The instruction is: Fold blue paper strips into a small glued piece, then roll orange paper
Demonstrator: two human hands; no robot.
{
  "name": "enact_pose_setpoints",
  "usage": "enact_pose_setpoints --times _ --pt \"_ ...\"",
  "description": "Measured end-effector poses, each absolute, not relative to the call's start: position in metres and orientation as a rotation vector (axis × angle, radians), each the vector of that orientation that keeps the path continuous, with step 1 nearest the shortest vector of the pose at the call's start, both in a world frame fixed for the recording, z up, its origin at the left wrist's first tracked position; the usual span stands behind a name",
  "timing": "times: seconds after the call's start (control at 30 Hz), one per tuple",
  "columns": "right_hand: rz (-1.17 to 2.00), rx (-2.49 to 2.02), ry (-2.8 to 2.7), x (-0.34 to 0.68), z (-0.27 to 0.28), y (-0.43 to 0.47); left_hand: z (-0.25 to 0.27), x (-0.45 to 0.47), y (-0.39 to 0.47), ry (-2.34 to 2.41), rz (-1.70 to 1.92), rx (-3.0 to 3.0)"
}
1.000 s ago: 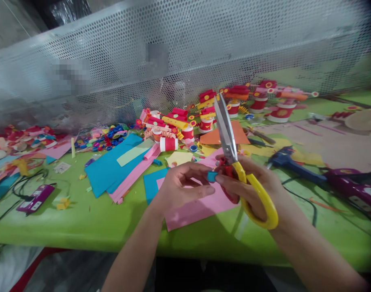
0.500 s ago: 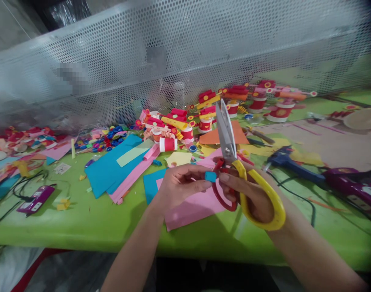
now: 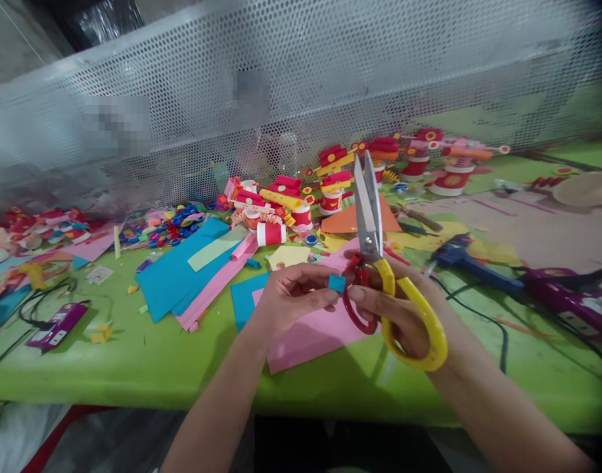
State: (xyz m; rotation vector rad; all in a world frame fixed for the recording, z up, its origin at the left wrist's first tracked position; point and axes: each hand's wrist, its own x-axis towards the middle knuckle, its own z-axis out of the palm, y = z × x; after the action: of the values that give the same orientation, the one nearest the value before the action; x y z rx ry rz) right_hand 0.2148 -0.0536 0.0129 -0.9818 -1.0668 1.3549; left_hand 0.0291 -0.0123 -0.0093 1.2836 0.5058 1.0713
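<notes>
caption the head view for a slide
Left hand pinching a small blue piece, right hand holding scissors above a green table.

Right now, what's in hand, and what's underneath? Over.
Left hand pinching small blue squarish piece. Right hand holding metal scissors, red and yellow handles, blades slightly apart. Flat pink sheet, green table below.

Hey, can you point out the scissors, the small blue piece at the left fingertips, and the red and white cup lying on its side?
Scissors (image 3: pixel 370 245): head view, metal near the pivot.
Small blue piece (image 3: pixel 337 284): head view, middle of its face.
Red and white cup (image 3: pixel 270 234): head view, its red band.
</notes>
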Motion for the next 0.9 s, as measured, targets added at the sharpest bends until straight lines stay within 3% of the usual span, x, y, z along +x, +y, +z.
enact_pose_setpoints --times 0.27,0.9 --pt "1.266 -1.041 -1.050 0.2148 0.0075 -0.0523 -0.0040 0.0295 -0.0197 0.601 1.098 1.421" --pt "1.299 -1.024 -0.986 0.2120 0.0045 -0.0508 -0.0067 0.0301 -0.0136 0.618 0.951 1.072"
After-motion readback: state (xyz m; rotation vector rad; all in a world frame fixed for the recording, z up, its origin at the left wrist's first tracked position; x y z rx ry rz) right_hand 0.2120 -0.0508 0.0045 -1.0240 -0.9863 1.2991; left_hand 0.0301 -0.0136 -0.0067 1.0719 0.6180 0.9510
